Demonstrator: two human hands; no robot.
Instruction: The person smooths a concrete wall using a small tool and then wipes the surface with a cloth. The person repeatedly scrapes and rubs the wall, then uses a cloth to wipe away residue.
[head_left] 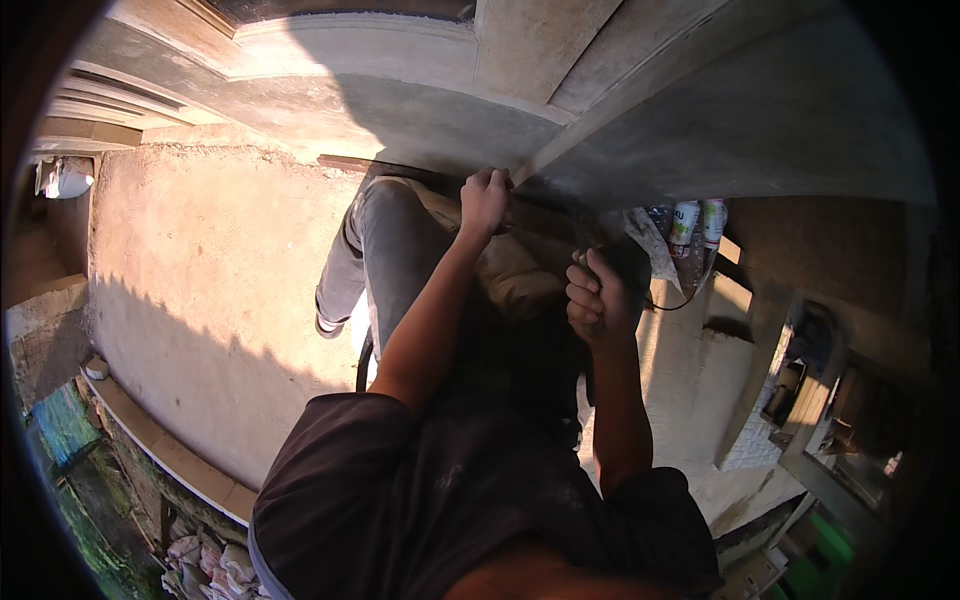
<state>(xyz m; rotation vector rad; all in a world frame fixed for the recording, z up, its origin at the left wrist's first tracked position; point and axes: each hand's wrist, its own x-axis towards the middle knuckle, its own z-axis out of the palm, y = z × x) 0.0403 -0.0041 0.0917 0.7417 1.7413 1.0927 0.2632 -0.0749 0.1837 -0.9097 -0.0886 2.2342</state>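
My left hand (485, 204) is raised above my knees, close to the grey wall (440, 115), with its fingers curled closed. What it holds, if anything, is lost in shadow. Lower and to the right, my right hand (598, 297) is closed in a fist with the thumb on top. Something small and dark seems to stick out past its thumb, too dim to name. A thin black cord (668, 306) curves away on the right of this hand. Between my forearms, a tan, crumpled piece (515, 278) lies over my lap, partly in shadow.
Two white bottles (684, 225) stand by clear plastic at the wall's foot, right of my knees. Sunlit concrete floor (215, 230) spreads to the left, bordered by a low tiled ledge (170, 440). Wooden furniture (810, 400) stands at far right. Several sacks (210, 568) lie lower left.
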